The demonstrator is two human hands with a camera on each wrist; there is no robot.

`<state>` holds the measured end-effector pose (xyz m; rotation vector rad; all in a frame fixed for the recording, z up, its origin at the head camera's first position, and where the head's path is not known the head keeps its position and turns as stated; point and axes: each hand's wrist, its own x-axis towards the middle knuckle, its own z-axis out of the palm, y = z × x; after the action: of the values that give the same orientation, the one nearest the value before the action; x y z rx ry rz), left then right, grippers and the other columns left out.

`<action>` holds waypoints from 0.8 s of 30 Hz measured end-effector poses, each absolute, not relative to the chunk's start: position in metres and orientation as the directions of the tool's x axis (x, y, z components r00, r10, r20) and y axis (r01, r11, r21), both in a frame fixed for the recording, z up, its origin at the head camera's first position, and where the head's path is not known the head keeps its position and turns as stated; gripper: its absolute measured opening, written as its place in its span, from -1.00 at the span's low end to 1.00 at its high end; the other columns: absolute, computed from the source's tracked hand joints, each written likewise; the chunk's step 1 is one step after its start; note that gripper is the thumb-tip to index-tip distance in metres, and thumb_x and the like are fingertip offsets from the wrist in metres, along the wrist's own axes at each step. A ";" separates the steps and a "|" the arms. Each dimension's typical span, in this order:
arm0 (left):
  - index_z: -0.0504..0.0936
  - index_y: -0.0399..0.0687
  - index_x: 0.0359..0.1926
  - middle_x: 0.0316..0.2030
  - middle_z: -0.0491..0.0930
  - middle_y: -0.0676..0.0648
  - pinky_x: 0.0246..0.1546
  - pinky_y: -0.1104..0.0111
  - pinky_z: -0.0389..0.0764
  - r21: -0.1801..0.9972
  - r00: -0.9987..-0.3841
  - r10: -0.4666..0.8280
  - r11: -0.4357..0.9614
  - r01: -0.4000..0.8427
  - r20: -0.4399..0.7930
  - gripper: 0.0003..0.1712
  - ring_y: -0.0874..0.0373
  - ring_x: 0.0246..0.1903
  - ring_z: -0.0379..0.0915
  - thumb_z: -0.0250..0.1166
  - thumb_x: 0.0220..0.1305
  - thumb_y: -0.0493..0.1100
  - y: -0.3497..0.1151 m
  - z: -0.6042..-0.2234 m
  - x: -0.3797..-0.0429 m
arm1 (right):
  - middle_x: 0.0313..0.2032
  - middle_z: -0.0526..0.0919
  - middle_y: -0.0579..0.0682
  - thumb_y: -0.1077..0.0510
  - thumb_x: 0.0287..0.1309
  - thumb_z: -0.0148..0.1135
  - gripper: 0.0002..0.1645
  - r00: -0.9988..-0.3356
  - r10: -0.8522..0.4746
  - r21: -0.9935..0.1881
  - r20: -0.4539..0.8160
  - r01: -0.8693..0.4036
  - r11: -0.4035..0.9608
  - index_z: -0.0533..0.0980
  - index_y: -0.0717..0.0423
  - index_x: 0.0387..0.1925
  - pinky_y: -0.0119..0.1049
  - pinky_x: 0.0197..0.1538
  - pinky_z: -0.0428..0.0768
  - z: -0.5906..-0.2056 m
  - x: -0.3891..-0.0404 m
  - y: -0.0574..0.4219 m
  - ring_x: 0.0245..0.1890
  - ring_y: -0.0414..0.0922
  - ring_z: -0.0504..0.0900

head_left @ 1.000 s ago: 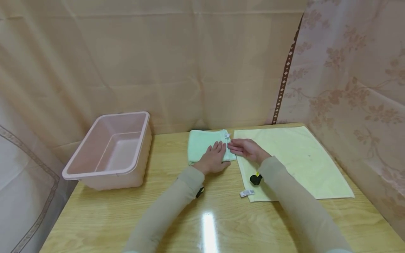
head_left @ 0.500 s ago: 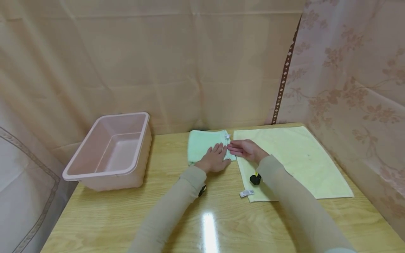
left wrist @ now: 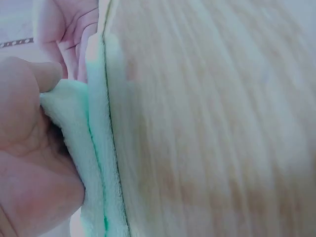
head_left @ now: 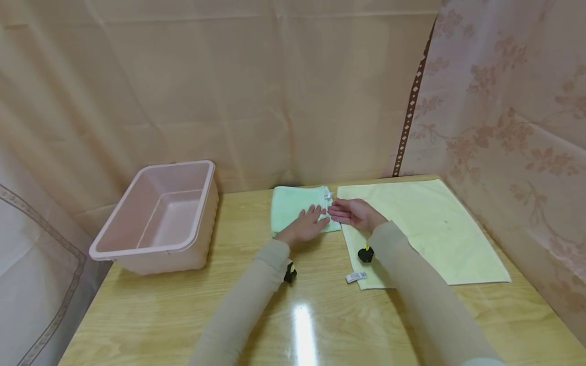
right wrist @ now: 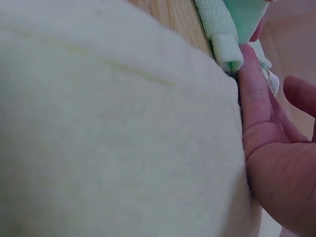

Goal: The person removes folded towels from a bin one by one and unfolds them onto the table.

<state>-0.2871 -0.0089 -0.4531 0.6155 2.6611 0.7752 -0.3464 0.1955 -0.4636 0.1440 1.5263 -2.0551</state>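
A folded mint-green towel [head_left: 289, 204] lies near the back of the table, a small white label at its right side. Over its front right part is my left hand [head_left: 305, 224], fingers extended across the cloth. The left wrist view shows that hand's thumb by the folded layers of the towel [left wrist: 74, 106]. My right hand [head_left: 357, 213] is at the towel's right edge, fingers nearly straight. In the right wrist view, the fingertips of the right hand [right wrist: 276, 148] touch the rolled edge of the green towel [right wrist: 228, 52], and its thumb stands apart.
A pale yellow towel [head_left: 439, 234] is spread flat to the right, partly under the right forearm, with a white label [head_left: 356, 277] at its front left corner. An empty pink plastic basin [head_left: 194, 239] stands at the left. Curtains hang behind the wooden table [head_left: 256, 325].
The left hand has shifted slightly left and its fingers have spread, with the wrist tilting. The right hand and both towels stay almost in place.
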 end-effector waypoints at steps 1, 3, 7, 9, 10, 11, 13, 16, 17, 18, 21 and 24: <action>0.07 -0.15 0.58 0.59 -0.12 -0.19 0.53 0.12 -0.33 0.582 -0.863 0.476 0.755 0.303 -0.168 -0.25 -0.05 0.57 -0.40 -0.29 0.63 0.21 -0.010 -0.453 -0.288 | -0.20 0.76 0.10 0.16 0.57 0.00 -0.54 -0.833 -0.372 -0.847 -0.409 0.498 -0.186 0.32 0.42 0.29 -0.21 0.03 0.66 -0.463 -0.346 0.195 -0.18 -0.09 0.77; 0.07 -0.10 0.59 0.59 -0.12 -0.17 0.53 0.10 -0.30 0.612 -0.864 0.469 0.742 0.273 -0.184 -0.25 -0.06 0.57 -0.39 -0.28 0.62 0.23 -0.013 -0.452 -0.291 | -0.21 0.76 0.11 0.16 0.57 0.01 -0.56 -0.834 -0.363 -0.844 -0.416 0.502 -0.188 0.34 0.40 0.27 -0.21 0.02 0.67 -0.463 -0.346 0.194 -0.19 -0.09 0.77; 0.09 -0.03 0.59 0.58 -0.12 -0.21 0.52 0.04 -0.23 0.667 -0.869 0.453 0.713 0.218 -0.201 -0.26 -0.15 0.56 -0.34 -0.25 0.61 0.26 -0.017 -0.450 -0.294 | -0.22 0.76 0.10 0.15 0.57 0.01 -0.55 -0.834 -0.361 -0.843 -0.418 0.504 -0.189 0.34 0.39 0.28 -0.20 0.03 0.66 -0.463 -0.346 0.194 -0.21 -0.09 0.78; 0.11 0.00 0.59 0.58 -0.12 -0.23 0.52 0.01 -0.20 0.696 -0.872 0.444 0.693 0.188 -0.207 -0.26 -0.19 0.56 -0.30 -0.23 0.60 0.27 -0.018 -0.450 -0.294 | -0.23 0.76 0.09 0.15 0.57 0.01 -0.56 -0.832 -0.365 -0.843 -0.417 0.505 -0.187 0.34 0.39 0.27 -0.21 0.03 0.66 -0.463 -0.345 0.194 -0.23 -0.09 0.78; 0.12 0.02 0.59 0.58 -0.12 -0.23 0.52 0.00 -0.19 0.709 -0.874 0.437 0.684 0.170 -0.212 -0.26 -0.19 0.55 -0.29 -0.22 0.59 0.28 -0.019 -0.450 -0.294 | -0.24 0.76 0.09 0.15 0.57 0.01 -0.56 -0.832 -0.367 -0.843 -0.417 0.504 -0.185 0.34 0.39 0.27 -0.21 0.03 0.66 -0.462 -0.345 0.194 -0.24 -0.09 0.78; 0.14 0.02 0.58 0.58 -0.11 -0.24 0.52 0.01 -0.17 0.728 -0.877 0.432 0.668 0.154 -0.211 -0.26 -0.18 0.55 -0.27 -0.20 0.59 0.28 -0.020 -0.449 -0.293 | -0.25 0.76 0.08 0.15 0.57 0.01 -0.57 -0.832 -0.366 -0.845 -0.417 0.503 -0.180 0.35 0.39 0.25 -0.21 0.02 0.66 -0.462 -0.344 0.194 -0.25 -0.09 0.79; 0.16 -0.02 0.57 0.57 -0.07 -0.21 0.52 0.03 -0.12 0.760 -0.885 0.416 0.639 0.120 -0.210 -0.24 -0.13 0.55 -0.21 -0.17 0.58 0.29 -0.021 -0.449 -0.293 | -0.27 0.76 0.07 0.15 0.57 0.00 -0.59 -0.833 -0.368 -0.851 -0.413 0.497 -0.170 0.36 0.38 0.23 -0.22 0.01 0.67 -0.461 -0.344 0.194 -0.26 -0.10 0.79; 0.22 -0.08 0.55 0.55 0.07 -0.17 0.51 0.10 -0.06 0.827 -0.901 0.392 0.558 0.071 -0.187 -0.23 -0.04 0.54 -0.11 -0.13 0.58 0.29 -0.022 -0.448 -0.293 | -0.28 0.76 0.06 0.15 0.57 0.00 -0.63 -0.836 -0.364 -0.861 -0.410 0.487 -0.149 0.40 0.37 0.18 -0.24 -0.01 0.68 -0.461 -0.343 0.193 -0.26 -0.10 0.78; 0.25 -0.09 0.53 0.53 0.13 -0.15 0.51 0.12 -0.03 0.849 -0.907 0.384 0.525 0.060 -0.173 -0.24 -0.02 0.53 -0.06 -0.12 0.58 0.29 -0.023 -0.447 -0.294 | -0.29 0.76 0.06 0.15 0.57 0.00 -0.65 -0.838 -0.360 -0.864 -0.410 0.483 -0.141 0.41 0.35 0.15 -0.25 -0.03 0.68 -0.461 -0.343 0.193 -0.26 -0.10 0.78; 0.27 -0.10 0.52 0.51 0.18 -0.13 0.50 0.12 -0.01 0.867 -0.915 0.370 0.496 0.046 -0.163 -0.24 -0.01 0.52 -0.03 -0.11 0.57 0.29 -0.023 -0.447 -0.294 | -0.29 0.76 0.06 0.15 0.57 0.01 -0.67 -0.841 -0.354 -0.867 -0.410 0.480 -0.135 0.43 0.34 0.13 -0.26 -0.04 0.69 -0.461 -0.343 0.192 -0.27 -0.10 0.78; 0.38 -0.08 0.47 0.45 0.32 -0.09 0.48 0.13 0.06 0.908 -0.932 0.346 0.417 0.048 -0.109 -0.31 0.02 0.48 0.08 -0.06 0.58 0.24 -0.026 -0.445 -0.296 | -0.30 0.76 0.07 0.16 0.55 0.04 -0.68 -0.849 -0.333 -0.875 -0.410 0.469 -0.121 0.45 0.34 0.10 -0.28 -0.07 0.70 -0.462 -0.343 0.190 -0.28 -0.11 0.79; 0.50 -0.09 0.38 0.37 0.44 -0.07 0.43 0.12 0.18 0.923 -0.948 0.314 0.377 0.073 -0.054 -0.43 0.04 0.42 0.22 0.03 0.58 0.14 -0.030 -0.444 -0.298 | -0.30 0.76 0.09 0.16 0.55 0.04 -0.67 -0.854 -0.321 -0.878 -0.409 0.464 -0.116 0.45 0.36 0.11 -0.27 -0.09 0.70 -0.463 -0.343 0.189 -0.29 -0.10 0.79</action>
<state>-0.2983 -0.0304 -0.4444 0.3457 2.4158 1.6030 -0.3434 0.1890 -0.4633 0.1593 1.6500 -2.0139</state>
